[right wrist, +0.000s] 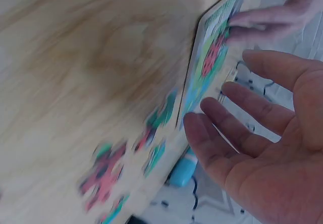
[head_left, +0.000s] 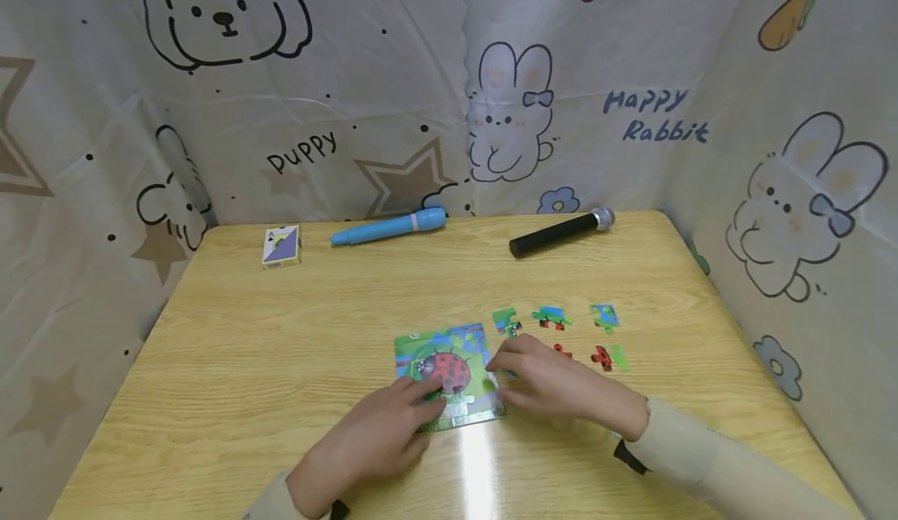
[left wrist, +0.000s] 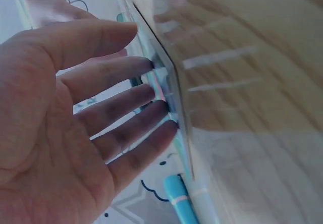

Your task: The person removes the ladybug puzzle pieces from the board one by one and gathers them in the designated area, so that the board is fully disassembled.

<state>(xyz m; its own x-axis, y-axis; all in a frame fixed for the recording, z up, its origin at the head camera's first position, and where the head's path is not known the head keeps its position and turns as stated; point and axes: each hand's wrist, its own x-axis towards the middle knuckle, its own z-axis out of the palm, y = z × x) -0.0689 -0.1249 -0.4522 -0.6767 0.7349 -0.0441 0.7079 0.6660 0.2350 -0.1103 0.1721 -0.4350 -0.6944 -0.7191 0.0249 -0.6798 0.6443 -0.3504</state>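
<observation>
A small square puzzle board (head_left: 480, 341) with a ladybug picture lies flat on the table. My left hand (head_left: 382, 430) reaches over its lower left part; in the left wrist view the fingers (left wrist: 136, 158) extend to the board's surface, the thumb apart from them. At the board's right edge is my right hand (head_left: 543, 380), its fingers (right wrist: 212, 148) slightly bent and spread, with nothing between them and the thumb in the right wrist view. Loose puzzle pieces lie beyond that hand, among them a green one (head_left: 505, 320) and a red one (head_left: 601, 358), some partly covered by it.
Along the table's (head_left: 281, 348) back edge lie a card box (head_left: 282, 247), a blue pen-shaped stick (head_left: 386, 228) and a black microphone (head_left: 561, 233) with a silver head. Printed cloth (head_left: 393, 99) hangs behind the table and at both sides.
</observation>
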